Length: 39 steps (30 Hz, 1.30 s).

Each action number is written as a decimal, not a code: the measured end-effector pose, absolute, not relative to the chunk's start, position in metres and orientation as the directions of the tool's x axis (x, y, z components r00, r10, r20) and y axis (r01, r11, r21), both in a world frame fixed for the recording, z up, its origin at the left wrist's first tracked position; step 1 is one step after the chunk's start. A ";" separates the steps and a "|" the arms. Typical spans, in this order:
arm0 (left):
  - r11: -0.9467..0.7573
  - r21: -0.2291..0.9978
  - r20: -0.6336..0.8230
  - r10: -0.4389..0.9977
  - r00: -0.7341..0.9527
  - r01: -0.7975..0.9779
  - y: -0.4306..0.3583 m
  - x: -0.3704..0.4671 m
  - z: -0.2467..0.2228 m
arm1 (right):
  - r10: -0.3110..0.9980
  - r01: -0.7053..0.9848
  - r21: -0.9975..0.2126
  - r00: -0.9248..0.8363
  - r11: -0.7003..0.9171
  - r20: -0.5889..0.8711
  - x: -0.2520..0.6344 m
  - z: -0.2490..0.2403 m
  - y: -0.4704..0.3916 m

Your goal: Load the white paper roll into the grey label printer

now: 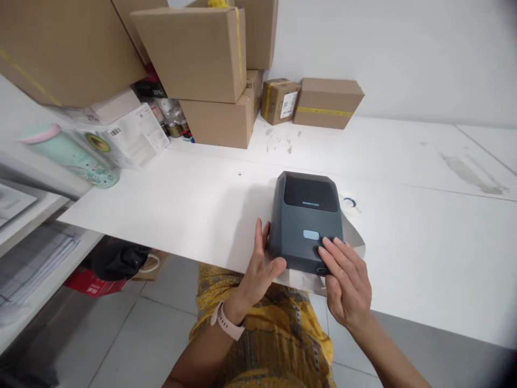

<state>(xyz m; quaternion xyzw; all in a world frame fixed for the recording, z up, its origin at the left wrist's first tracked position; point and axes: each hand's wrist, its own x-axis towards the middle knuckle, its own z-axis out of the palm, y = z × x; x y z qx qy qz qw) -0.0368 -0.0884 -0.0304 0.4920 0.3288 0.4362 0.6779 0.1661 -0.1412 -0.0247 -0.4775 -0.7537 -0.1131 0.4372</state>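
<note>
A dark grey device (309, 221) with a glossy black panel and a light blue button lies near the front edge of the white table (189, 199). My left hand (260, 267) is at its left side, fingers apart, with the thumb by the lower left corner. The fingers of my right hand (347, 277) rest on the lower right part of the device, close together, and the thumb is below its front edge. Under the device a thin, pale sheet (355, 234) sticks out on the right and at the front.
Cardboard boxes (194, 54) are stacked at the back left, with two smaller ones (327, 102) beside them. A mint tumbler (76, 159) lies tilted by a white box (137, 137) on the left. A small ring-shaped item (349, 202) is right of the device. Shelves (36, 215) stand at far left.
</note>
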 end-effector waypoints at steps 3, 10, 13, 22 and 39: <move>0.185 0.945 -0.093 0.943 0.320 -0.271 -0.087 -0.027 -0.021 | 0.618 0.760 -0.422 0.034 0.495 0.786 0.156 -0.023 -0.137; 0.201 0.948 -0.133 0.955 0.266 -0.247 -0.077 -0.016 -0.016 | 0.718 0.185 -0.966 0.647 0.180 0.257 0.133 -0.024 -0.116; 0.149 0.960 -0.076 0.953 0.293 -0.239 -0.073 -0.018 -0.021 | 0.804 -0.149 -0.989 0.586 -0.017 -0.103 0.134 -0.023 -0.118; 0.027 0.980 0.028 0.962 0.271 -0.195 -0.071 -0.017 -0.028 | 0.858 -0.229 -0.970 0.477 -0.086 -0.189 0.145 -0.020 -0.124; 0.395 0.907 -0.312 0.860 0.404 -0.142 -0.133 -0.033 -0.023 | 0.720 0.719 -0.611 0.226 0.331 0.656 0.142 -0.010 -0.123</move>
